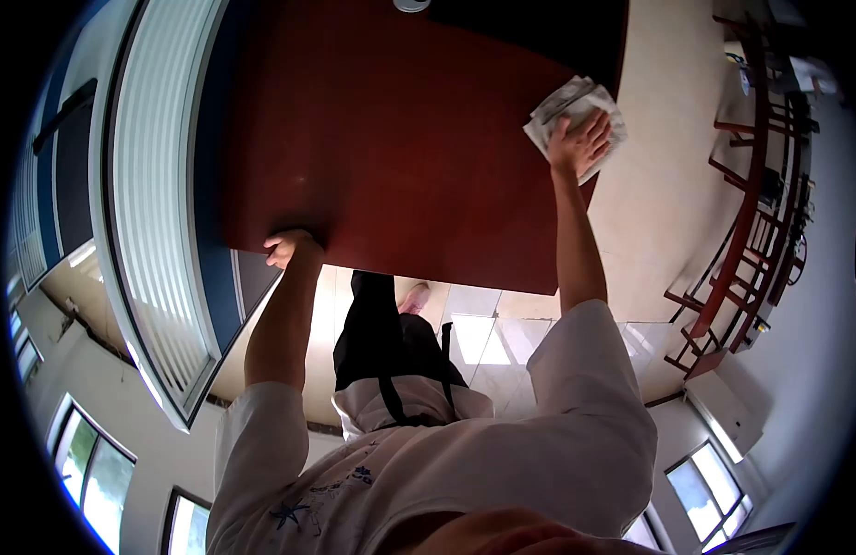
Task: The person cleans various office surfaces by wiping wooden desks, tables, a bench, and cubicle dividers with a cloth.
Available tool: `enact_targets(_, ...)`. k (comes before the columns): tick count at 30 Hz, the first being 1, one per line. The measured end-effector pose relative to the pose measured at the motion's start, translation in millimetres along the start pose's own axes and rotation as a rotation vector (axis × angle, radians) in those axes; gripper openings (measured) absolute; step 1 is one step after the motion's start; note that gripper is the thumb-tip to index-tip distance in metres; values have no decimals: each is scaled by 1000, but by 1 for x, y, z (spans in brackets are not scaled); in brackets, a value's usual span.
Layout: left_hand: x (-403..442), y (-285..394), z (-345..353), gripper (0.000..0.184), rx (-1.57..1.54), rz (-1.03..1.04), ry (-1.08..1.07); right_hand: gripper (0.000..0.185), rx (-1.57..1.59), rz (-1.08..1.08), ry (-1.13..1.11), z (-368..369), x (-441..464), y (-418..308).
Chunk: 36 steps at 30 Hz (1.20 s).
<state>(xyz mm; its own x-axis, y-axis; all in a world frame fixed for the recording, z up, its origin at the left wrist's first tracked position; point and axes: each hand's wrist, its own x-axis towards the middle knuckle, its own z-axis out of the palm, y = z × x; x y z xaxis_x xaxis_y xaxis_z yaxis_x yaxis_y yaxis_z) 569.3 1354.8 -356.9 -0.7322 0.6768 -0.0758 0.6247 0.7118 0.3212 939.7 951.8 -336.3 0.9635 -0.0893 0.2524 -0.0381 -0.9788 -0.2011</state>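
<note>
A folded, pale grey-white cloth [569, 95] lies at the right edge of a dark red-brown table [400, 157]. My right hand [582, 146] holds it against the tabletop, palm down, its fingers stretched over the fabric. Part of the cloth reaches past the table's side. At the near left corner, my left hand [291, 246] grips the table edge, with its fingers bent and some of them out of sight.
A blue and white ribbed partition [160, 185] stands close along the table's left side. A black surface [529, 32] and a round whitish object [411, 5] are at the far end. Dark wooden chairs [747, 250] stand along the right wall.
</note>
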Motion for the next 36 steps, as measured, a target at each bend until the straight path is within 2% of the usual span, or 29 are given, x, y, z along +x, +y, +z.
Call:
enact_targets(4,-15,-3,-53,71,49,-49,-36,87,1,56,-10,7,65,-24)
enact_targets(6,-17,13,-32,72,64,-39,-52,87,19,44,-12,40,126,-34)
enact_targets(9,0,-8,-30,74,21,27,-4,85,29,-22,12,52,177,-24)
enact_targets(11,8,-12,-27,75,57,4,-14,83,30,1,-3,53,186,-38)
enact_targets(14,17,-26,-17,78,196,182,84,82,7,-13,-21,50,181,-32)
enact_targets(21,58,-58,3,78,350,277,93,78,-35,8,-56,46,182,-30)
enact_targets(23,63,-58,5,78,302,234,80,76,14,-185,-29,44,201,-17)
enact_targets(24,55,-49,0,77,195,112,76,75,33,-291,-26,51,218,-7)
enact_targets(25,53,-54,4,79,215,164,63,73,64,-403,-19,66,237,-2)
enact_targets(27,38,-43,-6,81,115,125,1,71,88,-535,-11,80,261,5)
enact_targets(29,57,-61,-6,79,125,376,-70,73,60,-592,-69,82,276,3)
enact_targets(30,6,-7,-48,74,-13,39,-144,74,146,-698,-52,94,288,14)
enact_targets(31,40,-53,-10,72,113,316,-131,74,125,-714,-45,102,294,20)
enact_targets(32,49,-63,-7,73,79,338,-154,75,45,-659,-45,96,285,19)
enact_targets(34,36,-23,-34,67,0,98,-113,79,67,-643,-63,95,288,18)
enact_targets(36,10,-16,-44,64,-134,161,-93,82,20,-626,-54,106,289,12)
